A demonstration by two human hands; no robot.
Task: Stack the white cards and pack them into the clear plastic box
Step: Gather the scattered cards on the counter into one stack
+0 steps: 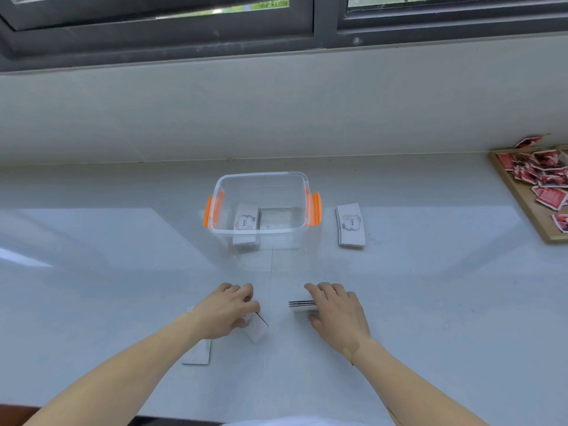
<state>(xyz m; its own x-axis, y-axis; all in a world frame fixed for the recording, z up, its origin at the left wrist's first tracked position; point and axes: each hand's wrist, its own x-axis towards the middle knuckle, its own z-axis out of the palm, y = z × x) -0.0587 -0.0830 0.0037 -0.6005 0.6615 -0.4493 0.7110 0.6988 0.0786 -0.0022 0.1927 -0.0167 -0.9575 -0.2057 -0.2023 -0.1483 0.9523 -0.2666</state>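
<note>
A clear plastic box (261,238) with orange side latches stands open at the middle of the counter. One pile of white cards (245,222) lies inside it on the left. Another pile of white cards (351,225) lies on the counter to the box's right. My left hand (224,309) grips a tilted white card (256,327) near the counter's front, and more white cards (198,353) lie partly under that forearm. My right hand (336,312) holds a small stack of white cards (302,305) by its edge, just above the counter.
A wooden tray (522,198) with several red packets stands at the far right. A low wall and a dark window frame run along the back. The counter's front edge is near my body.
</note>
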